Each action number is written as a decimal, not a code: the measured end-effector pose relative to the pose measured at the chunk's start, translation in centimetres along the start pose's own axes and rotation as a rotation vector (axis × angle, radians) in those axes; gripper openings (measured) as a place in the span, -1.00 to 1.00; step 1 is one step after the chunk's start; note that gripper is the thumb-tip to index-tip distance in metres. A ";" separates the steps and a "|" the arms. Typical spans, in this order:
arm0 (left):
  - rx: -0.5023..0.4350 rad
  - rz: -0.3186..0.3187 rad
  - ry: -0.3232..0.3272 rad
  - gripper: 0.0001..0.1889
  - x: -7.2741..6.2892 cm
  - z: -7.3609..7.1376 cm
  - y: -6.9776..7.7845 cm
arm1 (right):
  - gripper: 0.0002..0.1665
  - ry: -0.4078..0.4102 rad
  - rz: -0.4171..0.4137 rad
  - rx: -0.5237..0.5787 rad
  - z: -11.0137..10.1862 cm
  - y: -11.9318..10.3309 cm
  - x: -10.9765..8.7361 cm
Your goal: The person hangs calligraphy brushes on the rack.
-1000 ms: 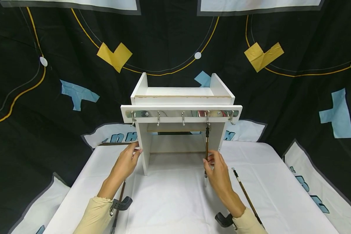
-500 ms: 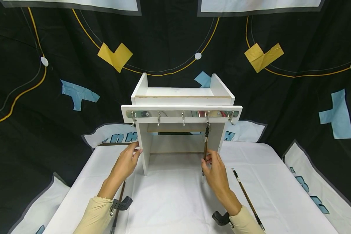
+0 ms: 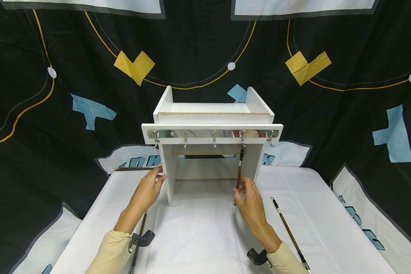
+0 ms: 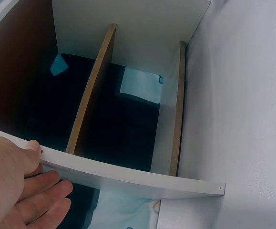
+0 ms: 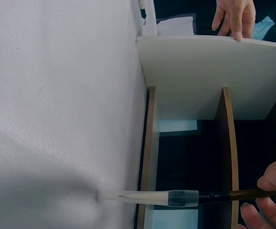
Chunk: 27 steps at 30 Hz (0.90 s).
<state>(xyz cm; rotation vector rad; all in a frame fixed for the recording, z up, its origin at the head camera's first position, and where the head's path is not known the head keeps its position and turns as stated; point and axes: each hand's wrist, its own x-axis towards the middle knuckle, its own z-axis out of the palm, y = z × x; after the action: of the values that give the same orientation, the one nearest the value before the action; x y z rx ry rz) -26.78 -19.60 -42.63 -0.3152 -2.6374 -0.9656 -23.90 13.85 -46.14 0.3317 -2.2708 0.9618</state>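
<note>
The brush (image 3: 239, 170) is in your right hand (image 3: 250, 203), thumb and fingers pinching its handle (image 5: 252, 193), bristles (image 5: 142, 197) below the grip, top end at a hook (image 3: 242, 137) above; left of the grip, your left hand (image 3: 148, 189) rests its thumb on the white shelf (image 3: 207, 167), fingers loose; right of the grip, a second brush (image 3: 289, 230) lies on the cloth (image 3: 328, 213)

Your right hand (image 3: 251, 203) now sits slightly further toward nine o'clock, its hanging brush (image 3: 239, 172) slanting more toward seven.
</note>
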 end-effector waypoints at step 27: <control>0.000 0.005 -0.001 -0.56 -0.1 -0.1 0.1 | -0.49 0.002 0.042 -0.031 -1.8 0.5 -1.0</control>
<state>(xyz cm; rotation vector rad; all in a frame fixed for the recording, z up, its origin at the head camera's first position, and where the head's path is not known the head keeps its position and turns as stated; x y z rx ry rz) -26.67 -19.62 -42.52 -0.3218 -2.6363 -0.9647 -22.51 15.46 -46.08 0.2704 -2.2967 0.9464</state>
